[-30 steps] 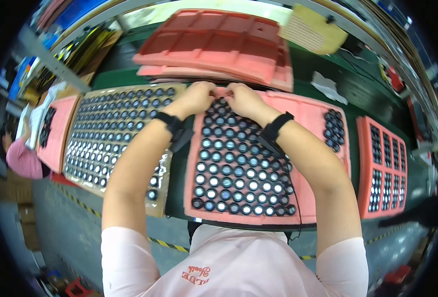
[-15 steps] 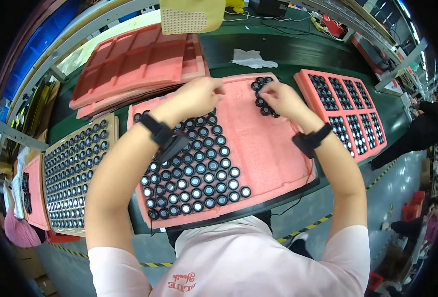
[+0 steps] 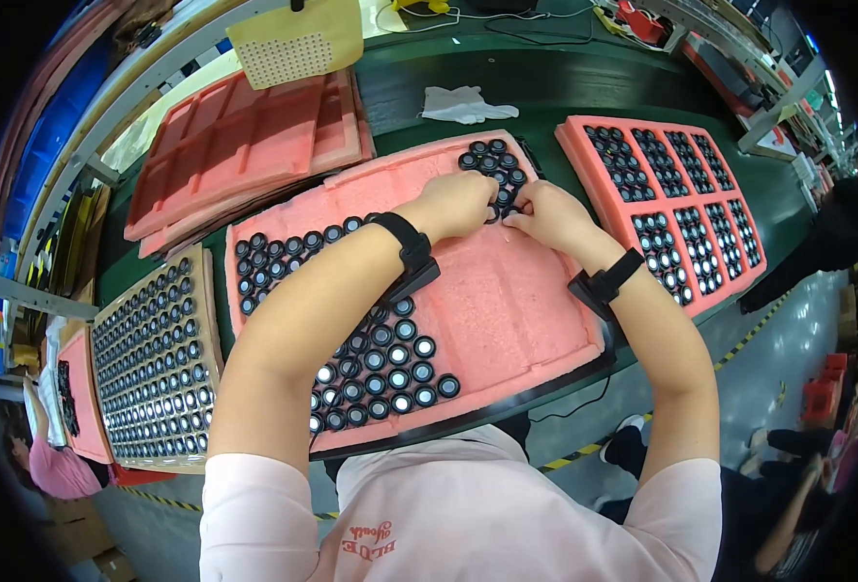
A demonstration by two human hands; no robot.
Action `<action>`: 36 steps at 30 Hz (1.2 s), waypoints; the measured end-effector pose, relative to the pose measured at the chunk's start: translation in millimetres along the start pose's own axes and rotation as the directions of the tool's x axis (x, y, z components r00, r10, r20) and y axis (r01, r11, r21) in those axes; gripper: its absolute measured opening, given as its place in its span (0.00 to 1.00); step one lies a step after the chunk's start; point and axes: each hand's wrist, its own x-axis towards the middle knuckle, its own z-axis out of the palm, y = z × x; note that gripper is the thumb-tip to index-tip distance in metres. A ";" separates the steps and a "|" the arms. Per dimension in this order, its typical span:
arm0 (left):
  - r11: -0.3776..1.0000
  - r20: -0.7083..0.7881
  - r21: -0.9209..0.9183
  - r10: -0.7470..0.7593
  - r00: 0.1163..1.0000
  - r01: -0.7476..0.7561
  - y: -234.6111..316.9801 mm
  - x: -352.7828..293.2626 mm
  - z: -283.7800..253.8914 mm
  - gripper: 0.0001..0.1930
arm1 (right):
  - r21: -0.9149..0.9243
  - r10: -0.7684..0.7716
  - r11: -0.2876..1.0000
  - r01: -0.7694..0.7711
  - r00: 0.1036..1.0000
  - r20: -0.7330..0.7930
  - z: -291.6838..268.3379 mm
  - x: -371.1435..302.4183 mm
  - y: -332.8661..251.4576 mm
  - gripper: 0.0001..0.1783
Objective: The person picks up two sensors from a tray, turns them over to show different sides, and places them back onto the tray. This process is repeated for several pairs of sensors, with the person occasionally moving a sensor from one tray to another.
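Observation:
A cluster of small black round parts with pale centres [image 3: 492, 155] lies at the far right of a pink foam sheet [image 3: 487, 291]. My left hand [image 3: 460, 204] is at the cluster's near left side, its fingers curled in and pinching at one of the round parts. Close beside it, my right hand [image 3: 557, 221] has thumb and index finger pinched at the cluster's near right edge. The fingertips partly hide the parts they touch. Many more such parts stand in rows [image 3: 376, 359] on the sheet's left portion, some hidden under my left forearm.
Right of the sheet stands a pink foam tray [image 3: 671, 215] with compartments of round parts. To the left is a board [image 3: 153, 359] filled with similar parts. Stacked pink trays [image 3: 225, 145] lie at the far left; a white cloth [image 3: 468, 105] rests on the green bench behind.
My left hand has moved right, from above the rows to the cluster beside my right hand. My right hand stays at the cluster, now at its near edge. The whole view has shifted slightly.

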 end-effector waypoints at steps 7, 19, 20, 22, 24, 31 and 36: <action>0.996 -0.085 -0.089 -0.002 0.996 -0.006 8.4 -5.3 12.7 0.10 | 0.162 0.067 0.985 -0.057 0.996 -0.056 9.3 -7.3 3.9 0.14; 0.848 -0.408 -0.511 -0.096 0.908 -0.140 23.4 -94.7 -14.4 0.11 | 0.582 -0.094 0.779 0.234 0.961 -0.261 -2.6 -71.5 -58.5 0.11; 0.796 -0.400 -0.590 -0.143 0.905 -0.135 26.3 -112.3 -21.3 0.10 | 0.599 -0.130 0.758 0.256 0.960 -0.247 -6.4 -80.3 -73.8 0.11; 0.710 -0.376 -0.697 -0.238 0.896 -0.104 33.3 -148.2 -36.0 0.10 | 0.638 -0.173 0.708 0.303 0.950 -0.259 -4.9 -95.7 -98.3 0.12; 0.482 -0.281 -0.874 -0.393 0.875 -0.064 34.7 -182.0 -45.0 0.11 | 0.715 -0.227 0.599 0.361 0.933 -0.281 1.8 -104.2 -120.2 0.13; 0.753 -0.622 -0.611 -0.266 0.737 -0.243 22.2 -260.4 -65.6 0.14 | 0.714 -0.442 0.453 0.534 0.830 -0.340 19.1 -104.8 -180.6 0.16; 0.603 -0.590 -0.747 -0.410 0.695 -0.278 18.7 -275.1 -60.5 0.13 | 0.712 -0.465 0.422 0.561 0.808 -0.361 33.8 -95.9 -201.9 0.17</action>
